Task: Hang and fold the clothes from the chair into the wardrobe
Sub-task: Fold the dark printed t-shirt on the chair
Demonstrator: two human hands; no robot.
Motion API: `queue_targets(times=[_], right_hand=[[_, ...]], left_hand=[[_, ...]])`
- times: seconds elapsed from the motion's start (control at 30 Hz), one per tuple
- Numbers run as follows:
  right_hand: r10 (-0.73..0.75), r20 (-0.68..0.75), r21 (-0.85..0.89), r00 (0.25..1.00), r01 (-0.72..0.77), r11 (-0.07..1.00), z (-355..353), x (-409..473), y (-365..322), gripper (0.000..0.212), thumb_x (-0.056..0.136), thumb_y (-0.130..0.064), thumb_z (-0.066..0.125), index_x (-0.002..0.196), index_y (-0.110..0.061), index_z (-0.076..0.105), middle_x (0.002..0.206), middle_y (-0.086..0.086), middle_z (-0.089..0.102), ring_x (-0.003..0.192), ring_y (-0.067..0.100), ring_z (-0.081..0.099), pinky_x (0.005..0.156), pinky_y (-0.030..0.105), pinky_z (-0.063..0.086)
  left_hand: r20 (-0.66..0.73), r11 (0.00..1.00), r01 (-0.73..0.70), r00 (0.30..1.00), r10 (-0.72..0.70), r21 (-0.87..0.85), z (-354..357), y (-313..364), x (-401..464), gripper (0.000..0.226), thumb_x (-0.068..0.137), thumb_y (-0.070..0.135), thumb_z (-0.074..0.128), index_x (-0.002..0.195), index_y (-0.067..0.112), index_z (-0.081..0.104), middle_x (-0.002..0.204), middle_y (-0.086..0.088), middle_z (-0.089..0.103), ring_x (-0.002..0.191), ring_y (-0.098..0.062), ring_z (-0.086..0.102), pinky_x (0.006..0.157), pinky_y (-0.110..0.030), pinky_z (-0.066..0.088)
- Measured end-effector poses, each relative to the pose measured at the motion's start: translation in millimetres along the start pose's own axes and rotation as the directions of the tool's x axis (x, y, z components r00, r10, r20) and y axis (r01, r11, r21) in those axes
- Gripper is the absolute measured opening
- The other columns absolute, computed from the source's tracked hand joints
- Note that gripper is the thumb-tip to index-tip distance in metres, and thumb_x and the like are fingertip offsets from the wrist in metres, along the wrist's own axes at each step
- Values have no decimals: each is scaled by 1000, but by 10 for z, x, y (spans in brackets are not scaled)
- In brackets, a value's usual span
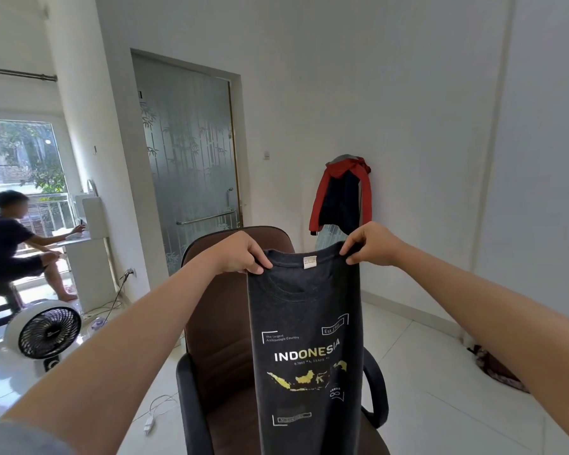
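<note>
A dark grey T-shirt (pixel 304 323) with "INDONESIA" and a yellow map print hangs upright in front of me, folded narrow along its length. My left hand (pixel 240 254) pinches its left shoulder beside the collar. My right hand (pixel 370 244) pinches the right shoulder. Behind the shirt stands a brown office chair (pixel 217 323) with black armrests; its seat is mostly hidden by the shirt. No wardrobe is in view.
A red and navy jacket (pixel 342 195) hangs on the wall behind the chair. A frosted glass door (pixel 191 165) is at centre left. On the floor lie a white fan (pixel 46 331), a white cable (pixel 151 418) and a dark cloth (pixel 496 369). A person (pixel 10 238) sits at a white desk (pixel 89 251).
</note>
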State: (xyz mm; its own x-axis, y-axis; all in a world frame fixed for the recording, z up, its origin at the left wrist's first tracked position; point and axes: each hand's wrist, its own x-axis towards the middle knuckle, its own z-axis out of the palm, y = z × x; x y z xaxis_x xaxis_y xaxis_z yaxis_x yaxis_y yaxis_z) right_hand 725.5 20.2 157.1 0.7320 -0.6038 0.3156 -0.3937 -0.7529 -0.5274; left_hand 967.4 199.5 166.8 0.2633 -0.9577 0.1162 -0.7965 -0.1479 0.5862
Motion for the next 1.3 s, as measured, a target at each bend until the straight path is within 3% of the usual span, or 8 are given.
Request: queue_targets(times=[0.1,0.27,0.47,0.57,0.7,0.9,1.03,1.3], right_hand=[[14,43,-26,999,-13,1000,7,-18,-7,20,75,-2,77,79,-21,74,88,-6,66,86,13,62,80,25,49],[58,80,-8,995,-58,998,-6,-44,-16,19,76,2,74,78,-18,75,91,-3,66,92,16,60,87,31,51],[92,120,-31,988,-89,996,-13,-77,-55,17,77,2,74,79,-15,75,97,1,65,93,17,61,75,31,58],[90,137,-68,986,-81,994,2,-89,-82,14,75,1,76,75,-13,73,88,2,65,89,18,63,79,37,59],[82,153,-81,985,-70,994,34,-119,-134,16,74,2,76,71,-12,69,79,3,66,80,21,65,76,30,58],[62,124,-34,990,-58,998,60,-149,-264,22,71,2,78,63,-12,63,47,-12,57,53,5,57,66,24,53],[49,63,68,997,-53,996,51,-155,-279,23,70,3,79,62,-10,61,55,2,56,56,15,56,61,24,52],[69,72,6,995,-70,998,68,-156,-363,17,72,1,78,69,-12,68,78,4,66,76,18,64,64,25,55]], left_hand=[[67,999,33,997,-33,5,23,20,-22,23,81,-4,65,90,14,76,105,-12,68,85,-19,61,76,-28,56],[36,996,14,999,-11,-89,44,24,-48,28,82,-9,59,91,13,74,107,-11,64,84,-17,58,68,-25,52],[15,999,9,1000,-8,-54,34,-39,-48,31,82,-9,57,83,16,76,105,-22,66,80,-20,54,66,-27,49],[32,1000,-5,999,5,11,29,-71,-58,31,80,-9,59,78,17,76,102,-26,66,76,-22,53,64,-27,47],[60,996,-27,998,22,87,18,-79,-73,26,79,-6,65,76,18,76,99,-18,68,74,-21,55,60,-22,47],[88,977,-54,995,37,204,-13,-99,-97,16,76,5,73,82,19,76,97,-6,71,86,-22,63,73,-25,51],[35,996,-49,998,47,72,-88,-149,-133,19,77,1,71,89,15,77,98,-16,69,71,-18,54,62,-21,45],[102,998,-11,995,5,59,-157,-195,-193,20,81,-2,67,92,13,74,100,0,63,92,-22,62,76,-29,57]])
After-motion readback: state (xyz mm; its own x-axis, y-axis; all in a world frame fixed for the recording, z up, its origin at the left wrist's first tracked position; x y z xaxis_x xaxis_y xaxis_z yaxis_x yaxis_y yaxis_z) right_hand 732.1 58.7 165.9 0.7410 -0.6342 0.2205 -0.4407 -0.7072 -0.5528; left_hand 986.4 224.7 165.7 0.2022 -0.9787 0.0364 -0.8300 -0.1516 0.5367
